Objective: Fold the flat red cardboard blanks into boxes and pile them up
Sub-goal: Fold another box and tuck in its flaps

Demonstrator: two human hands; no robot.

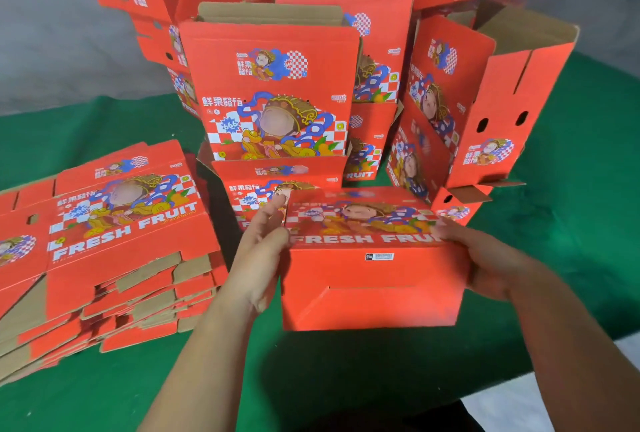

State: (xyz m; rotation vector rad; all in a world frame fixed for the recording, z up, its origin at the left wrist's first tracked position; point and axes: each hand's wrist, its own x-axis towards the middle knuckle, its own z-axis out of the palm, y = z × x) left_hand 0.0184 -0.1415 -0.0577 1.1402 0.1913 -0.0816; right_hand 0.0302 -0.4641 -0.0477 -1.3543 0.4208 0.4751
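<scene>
Red box [374, 279] held between left hand [265, 248], right hand [485, 258].

Table [571, 224] covered in green cloth, slightly creased. Grey wall [52, 33] behind, plain and softly mottled. Pale floor patch [606, 379] at lower right. Even, diffuse light.

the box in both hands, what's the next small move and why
Probably lift the box forward onto the pile of folded boxes behind it. It already looks formed, the left hand and right hand press its two ends, and the stack of flat blanks waits at the left.
</scene>
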